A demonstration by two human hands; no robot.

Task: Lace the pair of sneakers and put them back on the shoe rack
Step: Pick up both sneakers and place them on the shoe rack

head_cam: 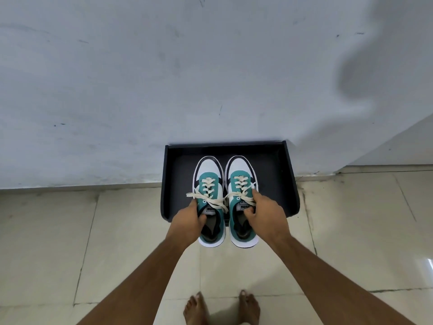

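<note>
Both sneakers sit side by side, toes toward 12 o'clock, on the black shoe rack — heels seemingly overhanging its front edge. Left hand grips the left sneaker at its collar; right hand clasps the right sneaker likewise — laces tied.

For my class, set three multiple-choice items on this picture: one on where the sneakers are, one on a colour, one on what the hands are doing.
1. Where are the toes of the sneakers?
A. over the black shoe rack
B. on a wooden chair
C. inside a cardboard box

2. What colour are the laces?
A. red
B. cream
C. black

3. How do the hands hold the sneakers?
A. both hands on one sneaker
B. neither hand touches
C. one hand grips each sneaker at its collar

Answers: 1 A, the left sneaker and right sneaker point into the shoe rack. 2 B, the laces look cream. 3 C, the left hand and right hand each hold one.
</note>
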